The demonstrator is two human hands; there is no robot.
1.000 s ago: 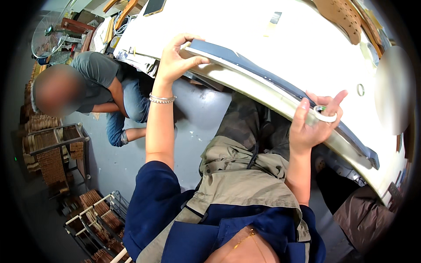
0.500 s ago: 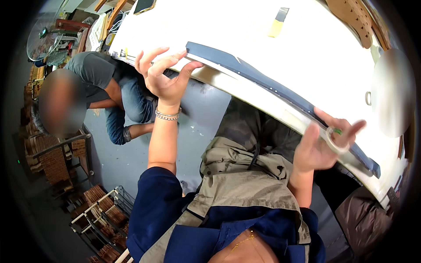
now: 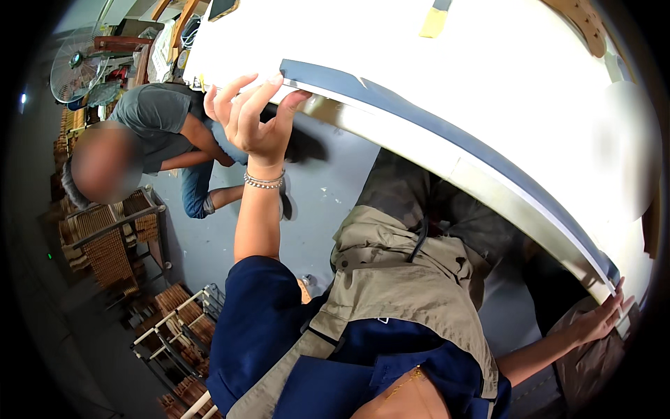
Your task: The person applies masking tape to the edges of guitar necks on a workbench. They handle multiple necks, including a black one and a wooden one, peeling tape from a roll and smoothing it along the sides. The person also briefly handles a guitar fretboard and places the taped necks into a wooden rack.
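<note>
The left hand [image 3: 259,133] is raised at one end of the blue-grey strip [image 3: 433,123]. Its thumb and index finger stand a narrow gap apart, their tips at that end, while the other fingers fan out loosely; whether they pinch the strip, I cannot tell. The right hand [image 3: 597,322] has its fingertips at the strip's opposite end; how wide those fingers stand, or what they grip, I cannot tell.

The strip lies between the two hands' fingers, bowed in the view, along the near edge of the white surface [image 3: 488,70]. A thin white band [image 3: 481,163] follows its near side from the left fingers to the right ones.

Beyond the left fingers is a phone [image 3: 222,8]; farther to their right lies a yellow-and-grey patch [image 3: 434,22]. Left of those fingers, a co-worker [image 3: 157,126] sits bent forward.
</note>
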